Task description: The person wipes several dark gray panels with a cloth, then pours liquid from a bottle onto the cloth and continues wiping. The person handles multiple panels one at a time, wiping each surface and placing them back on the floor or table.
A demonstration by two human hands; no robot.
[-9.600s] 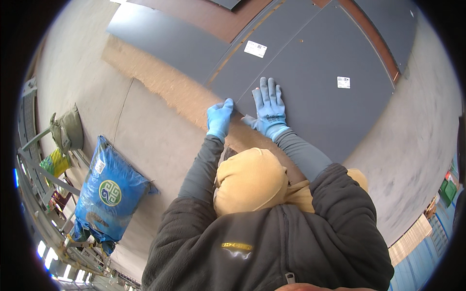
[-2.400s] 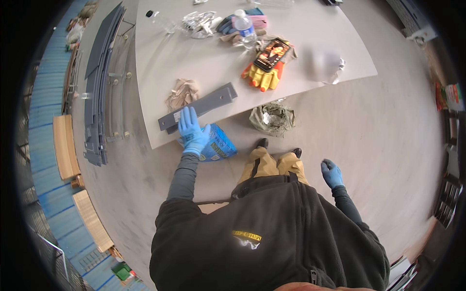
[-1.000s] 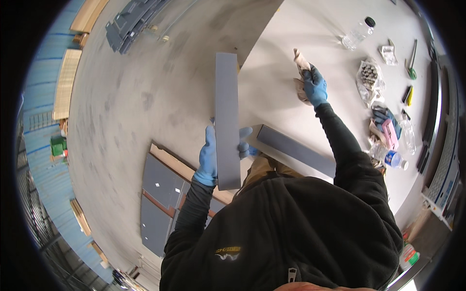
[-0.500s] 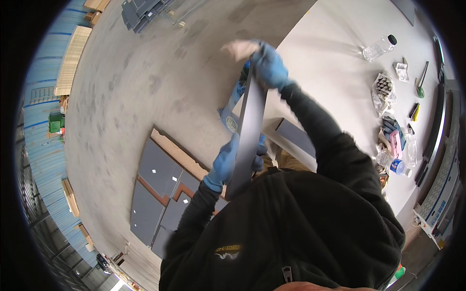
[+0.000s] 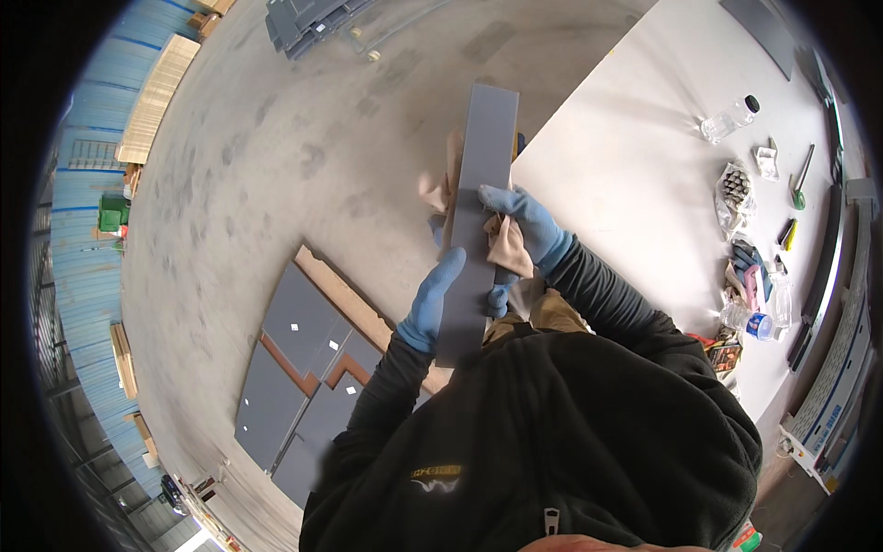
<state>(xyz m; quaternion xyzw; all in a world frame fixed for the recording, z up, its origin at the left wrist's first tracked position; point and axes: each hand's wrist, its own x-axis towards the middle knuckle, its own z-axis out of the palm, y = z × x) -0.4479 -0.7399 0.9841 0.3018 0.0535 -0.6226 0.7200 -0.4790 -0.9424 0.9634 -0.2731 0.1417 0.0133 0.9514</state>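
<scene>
A long, narrow dark grey panel (image 5: 489,138) is held up in front of my body, its far end pointing away from me. My left hand (image 5: 430,302), in a blue glove, grips the panel's left edge near its close end, with the fingers hidden underneath. Farther along, my right hand (image 5: 535,228), also blue-gloved, closes round the right edge with a beige cloth (image 5: 509,248) bunched under its fingers against the panel. More of the cloth shows beyond the panel's left edge, blurred.
To my right, a white table (image 5: 635,184) bears a clear bottle (image 5: 731,120), a bag of metal fasteners (image 5: 735,189), a green-handled screwdriver (image 5: 798,191) and a second bottle (image 5: 780,294). Grey panels (image 5: 303,313) lie stacked at lower left. More panels (image 5: 313,23) sit on a wheeled cart, far off.
My right hand has come down along the panel toward me with the cloth. The panel has turned, so its broad face shows more. My left hand keeps its grip near the close end.
</scene>
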